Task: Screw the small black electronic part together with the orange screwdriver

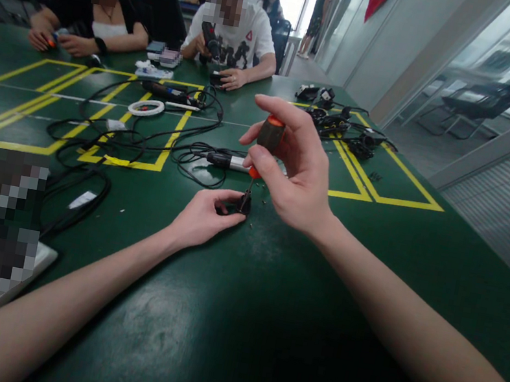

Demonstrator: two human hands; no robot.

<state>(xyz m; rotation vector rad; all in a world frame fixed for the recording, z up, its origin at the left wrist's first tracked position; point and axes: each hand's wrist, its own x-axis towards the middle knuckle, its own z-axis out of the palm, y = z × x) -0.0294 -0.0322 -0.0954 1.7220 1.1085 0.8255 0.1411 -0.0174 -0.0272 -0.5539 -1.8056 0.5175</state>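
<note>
My right hand [295,172] is closed around the handle of a screwdriver [271,134], dark with orange ends. Its thin shaft points down, and the tip meets a small black part [243,204] on the green table [265,298]. Thumb and fingers of my left hand [206,216] pinch that black part from the left, keeping it on the tabletop. Several tiny screws [263,202] lie just right of the part. Behind it is a black and silver tool [228,161] with a coiled cable.
Black cables [131,136] and a white tape roll [146,108] spread over the left. More black parts [333,122] sit at the back right. Across the table, a person in white [252,39] holds a power tool; another person [78,41] sits left.
</note>
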